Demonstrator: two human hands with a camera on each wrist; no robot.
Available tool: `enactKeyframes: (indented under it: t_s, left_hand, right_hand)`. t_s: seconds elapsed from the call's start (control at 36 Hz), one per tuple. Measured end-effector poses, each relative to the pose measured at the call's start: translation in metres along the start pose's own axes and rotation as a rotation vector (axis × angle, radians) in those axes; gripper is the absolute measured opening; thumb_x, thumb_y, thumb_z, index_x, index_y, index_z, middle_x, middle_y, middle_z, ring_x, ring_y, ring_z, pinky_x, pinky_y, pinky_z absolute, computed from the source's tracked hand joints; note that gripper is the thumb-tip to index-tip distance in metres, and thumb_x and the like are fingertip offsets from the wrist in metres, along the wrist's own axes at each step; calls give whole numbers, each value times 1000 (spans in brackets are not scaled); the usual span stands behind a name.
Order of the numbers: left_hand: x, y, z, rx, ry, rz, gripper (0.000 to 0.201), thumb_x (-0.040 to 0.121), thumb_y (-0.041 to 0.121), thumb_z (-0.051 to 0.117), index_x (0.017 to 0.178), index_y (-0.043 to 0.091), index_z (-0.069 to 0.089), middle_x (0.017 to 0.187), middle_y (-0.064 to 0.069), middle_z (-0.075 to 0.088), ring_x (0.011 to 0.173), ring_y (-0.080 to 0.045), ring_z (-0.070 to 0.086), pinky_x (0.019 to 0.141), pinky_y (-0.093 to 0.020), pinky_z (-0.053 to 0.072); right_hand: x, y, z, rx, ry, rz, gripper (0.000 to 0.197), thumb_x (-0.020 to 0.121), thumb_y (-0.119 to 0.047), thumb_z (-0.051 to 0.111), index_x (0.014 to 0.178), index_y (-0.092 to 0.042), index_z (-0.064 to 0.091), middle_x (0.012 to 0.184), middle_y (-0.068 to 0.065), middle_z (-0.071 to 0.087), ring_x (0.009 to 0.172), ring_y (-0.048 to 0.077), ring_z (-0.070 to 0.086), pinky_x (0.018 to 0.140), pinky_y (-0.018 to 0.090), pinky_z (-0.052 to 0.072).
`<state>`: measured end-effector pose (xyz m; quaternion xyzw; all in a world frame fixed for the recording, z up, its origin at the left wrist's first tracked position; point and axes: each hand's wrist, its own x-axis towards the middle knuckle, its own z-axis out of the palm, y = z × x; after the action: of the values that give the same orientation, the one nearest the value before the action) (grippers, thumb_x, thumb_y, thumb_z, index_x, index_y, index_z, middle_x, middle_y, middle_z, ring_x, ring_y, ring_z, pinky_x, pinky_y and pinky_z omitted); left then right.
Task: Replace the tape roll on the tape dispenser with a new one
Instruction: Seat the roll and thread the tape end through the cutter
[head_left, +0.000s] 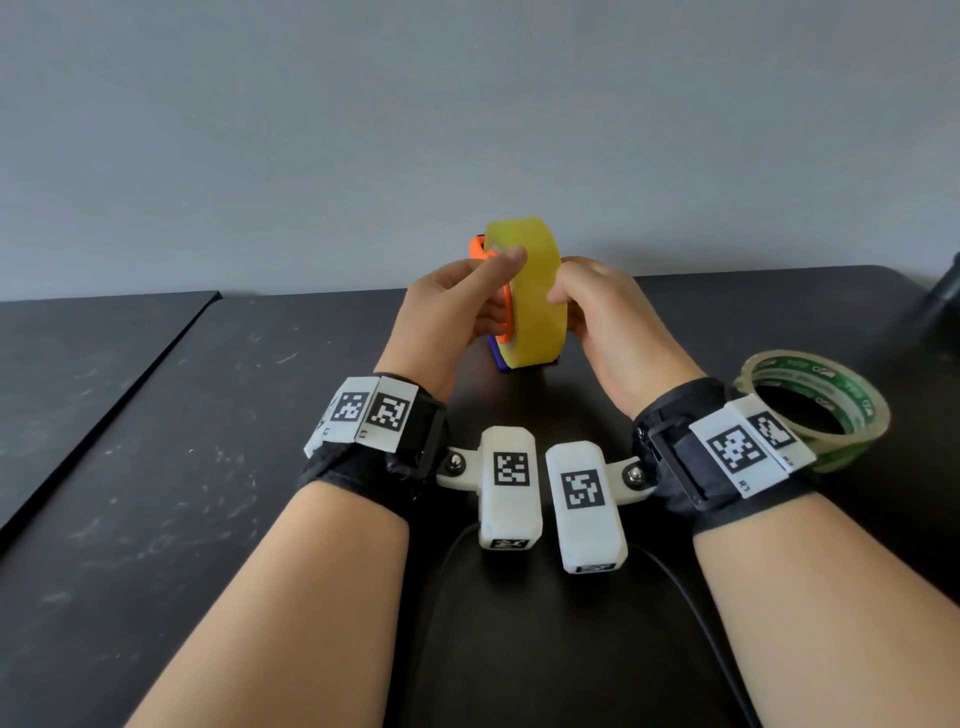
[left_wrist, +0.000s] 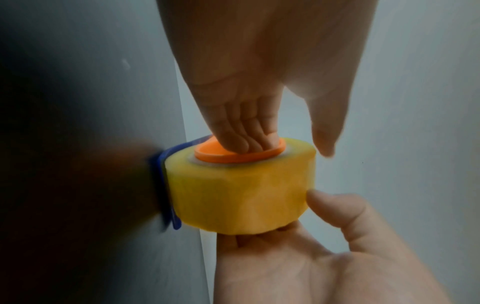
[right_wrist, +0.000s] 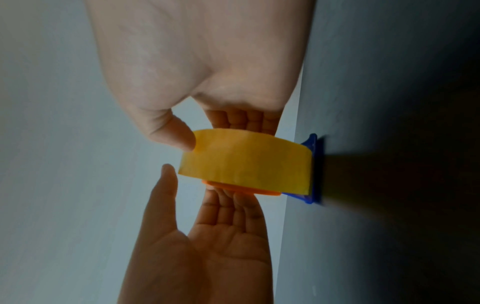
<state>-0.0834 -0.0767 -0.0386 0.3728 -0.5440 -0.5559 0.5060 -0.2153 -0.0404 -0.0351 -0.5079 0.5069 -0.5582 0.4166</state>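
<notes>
The yellow tape roll (head_left: 530, 296) stands on edge between both hands, mounted on the tape dispenser (right_wrist: 311, 170), whose blue frame rests on the dark tabletop (head_left: 156, 467) below the fingers. An orange hub (left_wrist: 239, 154) fills the roll's core on the side facing the left hand.

Left hand (head_left: 452, 317): the fingers (left_wrist: 249, 131) lie together, nearly straight, with their tips pressed into the orange hub. The thumb is extended over the top rim of the roll. Nothing is curled around the roll.

Right hand (head_left: 608, 317): the fingers (right_wrist: 244, 121) sit behind the far face of the roll. The thumb (right_wrist: 176, 133) presses the outer yellow winding near its edge. The roll is pinched between thumb and fingers.

A second roll with a green-printed core (head_left: 815, 410) lies flat on the tabletop, just beyond the right wrist and well clear of the fingers.
</notes>
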Motion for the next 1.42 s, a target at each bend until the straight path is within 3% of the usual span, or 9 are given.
enactKeyframes:
  t_s: [0.17, 0.31, 0.42, 0.56, 0.92, 1.03, 1.11, 1.28, 1.42]
  left_hand:
    - [0, -2, -4, 17, -91, -1, 31, 71, 15, 70, 100, 3, 67, 78, -5, 63, 66, -14, 54, 66, -22, 48]
    - [0, -3, -1, 37, -53, 41, 39, 62, 27, 75, 94, 4, 71, 84, -13, 62, 70, -17, 54, 69, -26, 48]
    - [0, -4, -1, 51, -21, 51, 28, 71, 23, 71, 91, 3, 71, 82, -15, 60, 70, -19, 53, 70, -28, 47]
    - [1, -4, 0, 53, 49, 58, 28, 75, 30, 70, 86, 5, 72, 77, -14, 60, 67, -20, 53, 67, -29, 46]
    - [2, -3, 2, 62, 60, 56, 48, 72, 50, 69, 81, 3, 65, 77, -17, 58, 67, -24, 53, 64, -32, 48]
    - [1, -1, 0, 58, -15, 14, 23, 70, 25, 71, 85, 9, 69, 83, -12, 63, 70, -20, 54, 66, -29, 46]
    - [1, -2, -1, 66, -22, 17, 24, 68, 18, 69, 89, 7, 70, 85, -13, 64, 72, -20, 54, 70, -30, 46]
    - [0, -3, 1, 97, 23, 64, 40, 62, 32, 73, 90, 4, 74, 83, -16, 65, 74, -23, 55, 75, -35, 47]
    - [1, -3, 0, 108, 89, 74, 24, 76, 27, 73, 79, 3, 73, 73, -15, 59, 67, -23, 54, 69, -34, 48]
  right_hand:
    - [2, 0, -1, -28, 13, 5, 11, 68, -30, 54, 66, -19, 56, 81, 9, 55, 81, 25, 54, 80, 43, 41]
    - [3, 3, -2, -35, 0, -2, 37, 54, -42, 55, 79, -15, 56, 87, 13, 53, 84, 27, 52, 82, 44, 39]
    - [2, 2, -2, -19, -28, -12, 25, 65, -26, 52, 84, -9, 56, 86, 13, 54, 83, 26, 54, 82, 43, 41]
    - [1, 1, 0, -44, -63, -4, 48, 65, -17, 50, 97, 18, 50, 87, 22, 55, 81, 26, 52, 78, 43, 41]
    - [0, 2, 1, -66, -37, -9, 61, 60, -28, 53, 103, 15, 51, 99, 38, 55, 83, 25, 52, 78, 41, 41]
    - [-1, 1, 1, -14, -24, 29, 44, 76, -16, 49, 104, 18, 53, 87, 18, 56, 79, 25, 55, 71, 35, 48]
    - [0, 3, -1, -16, -10, 33, 41, 84, -13, 48, 111, 18, 53, 90, 18, 57, 82, 26, 56, 74, 37, 48]
    - [-2, 0, 2, -20, 4, 30, 56, 70, -27, 51, 107, 16, 52, 109, 38, 56, 87, 26, 54, 102, 62, 41]
    - [-2, 0, 1, -19, -19, 36, 46, 75, -18, 49, 104, 17, 53, 92, 29, 58, 80, 21, 56, 77, 45, 51]
